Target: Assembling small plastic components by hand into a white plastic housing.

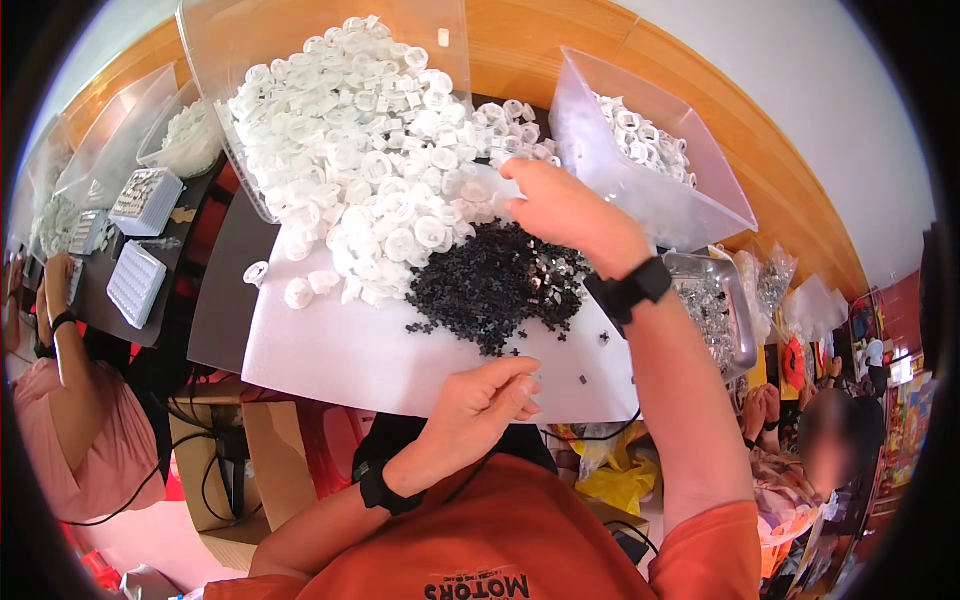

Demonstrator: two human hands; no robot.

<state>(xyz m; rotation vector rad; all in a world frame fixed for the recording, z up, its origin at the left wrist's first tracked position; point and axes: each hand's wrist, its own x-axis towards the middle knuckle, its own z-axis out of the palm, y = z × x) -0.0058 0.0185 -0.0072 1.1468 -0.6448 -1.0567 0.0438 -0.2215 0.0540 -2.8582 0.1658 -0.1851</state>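
The right hand [565, 210] is reaching into the white caps [370, 160] at twelve o'clock; its grip cannot be told. The left hand [480, 400] is pinching a small part by the black pieces [495, 285]

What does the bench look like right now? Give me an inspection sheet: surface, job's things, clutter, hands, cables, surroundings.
Surface: white sheet laid over a dark table.
Job's things: heap of white round caps spilling from a tilted clear bin; pile of small black pieces beside it.
Clutter: second clear bin with more white caps; metal tray of shiny bits; a few stray caps and black pieces on the sheet.
Hands: right hand rests at the edge of the white heap; left hand pinches something small, too small to tell.
Cables: black cable by the cardboard box.
Surroundings: other people seated left and right; grey grid trays on the left.
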